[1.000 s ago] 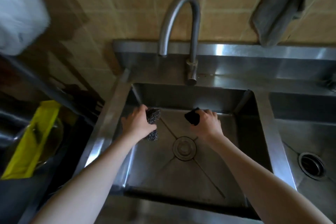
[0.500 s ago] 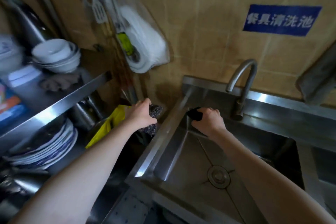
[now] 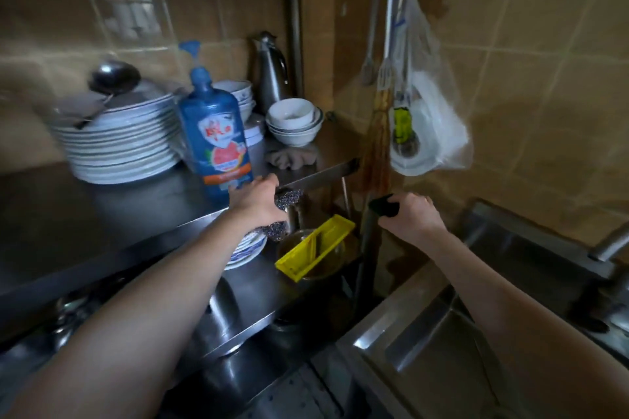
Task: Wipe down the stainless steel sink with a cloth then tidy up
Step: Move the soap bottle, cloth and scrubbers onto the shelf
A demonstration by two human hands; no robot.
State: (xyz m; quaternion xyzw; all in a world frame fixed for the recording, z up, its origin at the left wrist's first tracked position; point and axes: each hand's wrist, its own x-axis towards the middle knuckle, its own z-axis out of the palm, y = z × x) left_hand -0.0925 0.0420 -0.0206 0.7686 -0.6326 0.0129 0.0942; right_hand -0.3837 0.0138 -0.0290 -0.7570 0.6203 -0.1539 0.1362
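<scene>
My left hand (image 3: pixel 257 201) is shut on a grey steel-wool scourer (image 3: pixel 285 214) and reaches over the front edge of the metal shelf (image 3: pixel 316 175), just right of the blue dish-soap bottle (image 3: pixel 214 133). My right hand (image 3: pixel 410 218) is shut on a small black cloth (image 3: pixel 383 207), held in the air left of the stainless steel sink (image 3: pixel 422 330). The sink fills the lower right; its tap (image 3: pixel 609 245) shows at the right edge.
On the shelf stand a stack of white plates (image 3: pixel 119 143), white bowls (image 3: pixel 294 122), a steel jug (image 3: pixel 272 75) and a crumpled rag (image 3: pixel 291 158). Below lie a yellow tray (image 3: pixel 315 247) and patterned plates (image 3: pixel 246 250). A plastic bag (image 3: pixel 425 119) and utensils hang on the wall.
The view has swung left from the sink to the shelf. Both hands have left the basin, the left carrying the scourer up to the shelf edge, the right carrying the black cloth alongside.
</scene>
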